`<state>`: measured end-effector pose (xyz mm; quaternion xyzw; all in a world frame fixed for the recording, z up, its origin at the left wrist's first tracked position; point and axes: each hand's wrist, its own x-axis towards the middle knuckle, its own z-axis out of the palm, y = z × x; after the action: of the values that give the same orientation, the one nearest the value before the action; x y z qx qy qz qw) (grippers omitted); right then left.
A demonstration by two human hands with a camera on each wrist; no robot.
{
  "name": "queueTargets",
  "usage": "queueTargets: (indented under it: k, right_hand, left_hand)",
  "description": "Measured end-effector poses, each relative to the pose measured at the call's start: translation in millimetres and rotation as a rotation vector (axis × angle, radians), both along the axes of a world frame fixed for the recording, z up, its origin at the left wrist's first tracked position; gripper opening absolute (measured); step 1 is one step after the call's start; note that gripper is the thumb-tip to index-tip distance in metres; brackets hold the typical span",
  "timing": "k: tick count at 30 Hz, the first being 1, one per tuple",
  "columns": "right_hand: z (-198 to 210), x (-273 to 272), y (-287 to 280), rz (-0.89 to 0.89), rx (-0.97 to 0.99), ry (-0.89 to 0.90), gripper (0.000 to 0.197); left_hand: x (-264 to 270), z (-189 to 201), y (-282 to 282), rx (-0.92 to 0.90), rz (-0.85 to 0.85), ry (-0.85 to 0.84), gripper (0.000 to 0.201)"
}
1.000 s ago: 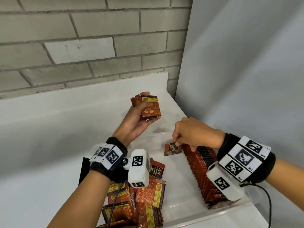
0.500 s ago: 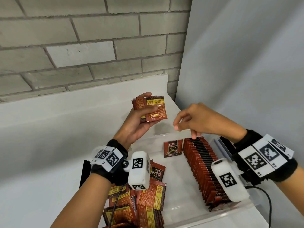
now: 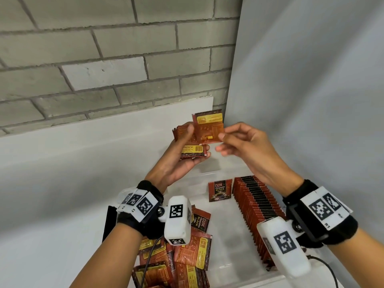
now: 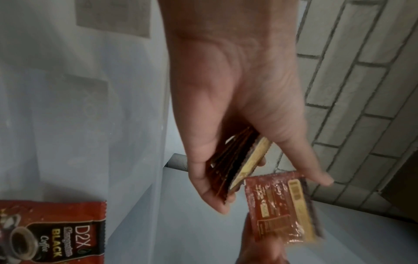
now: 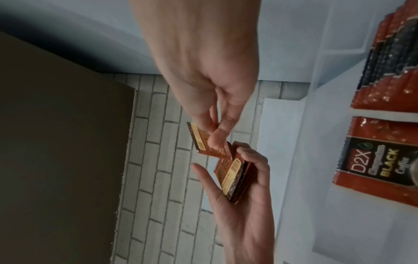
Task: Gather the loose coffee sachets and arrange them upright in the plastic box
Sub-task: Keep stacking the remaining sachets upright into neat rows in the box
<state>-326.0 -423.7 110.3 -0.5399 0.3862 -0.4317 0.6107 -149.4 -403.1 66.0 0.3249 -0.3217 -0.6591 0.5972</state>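
My left hand (image 3: 187, 150) is raised above the clear plastic box (image 3: 226, 265) and grips a small stack of red coffee sachets (image 3: 192, 149). My right hand (image 3: 232, 140) meets it and pinches one sachet (image 3: 208, 127) by its lower right corner, lifted a little above the stack. The wrist views show the same stack (image 4: 228, 166) (image 5: 235, 175) and the pinched sachet (image 4: 280, 205) (image 5: 201, 139). In the box a long row of upright sachets (image 3: 255, 215) lines the right side, and one sachet (image 3: 220, 190) stands alone before the row's far end.
A loose pile of sachets (image 3: 182, 258) lies at the box's near left. A grey brick wall (image 3: 104, 59) stands behind the white counter (image 3: 52, 183), and a white panel (image 3: 311, 80) closes off the right side.
My right hand let go of the single sachet standing in the box, rose to my left hand and pinched a sachet off the stack. The left hand stayed raised.
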Motion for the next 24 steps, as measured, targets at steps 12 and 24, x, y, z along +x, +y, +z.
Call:
queueTargets:
  k: [12,24]
  right_hand:
    - [-14,1,1,-0.063,-0.262,0.149,0.014]
    - [-2,-4,-3,-0.009,0.027,0.020,0.030]
  left_hand:
    - [0,0,2,-0.010,0.019,0.179,0.052]
    - [0,0,3,-0.066,0.025,0.072,0.055]
